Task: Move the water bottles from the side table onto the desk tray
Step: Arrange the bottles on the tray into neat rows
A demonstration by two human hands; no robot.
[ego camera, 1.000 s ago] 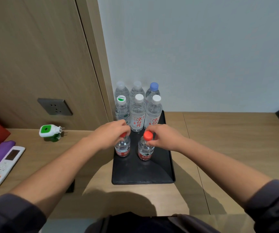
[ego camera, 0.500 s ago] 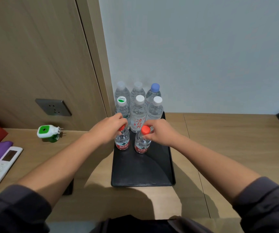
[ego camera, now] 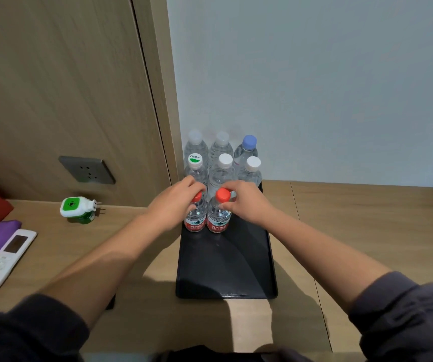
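Operator, your left hand (ego camera: 176, 205) grips the neck of the left red-capped bottle (ego camera: 195, 218), upright on the black tray (ego camera: 226, 270). Just beside it stands the right red-capped bottle (ego camera: 218, 216), pinched below its cap by your right hand (ego camera: 246, 205). Six other bottles (ego camera: 224, 171) stand behind.

hands (ego camera: 173, 206) gripping 2 red-capped bottles (ego camera: 218, 218), black tray (ego camera: 226, 265)

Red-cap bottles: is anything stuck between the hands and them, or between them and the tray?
No, nothing visible. The left hand grips the left red-cap bottle and the right hand grips the right red-cap bottle. Both seem to stand on the black tray already, right in front of the six other bottles.
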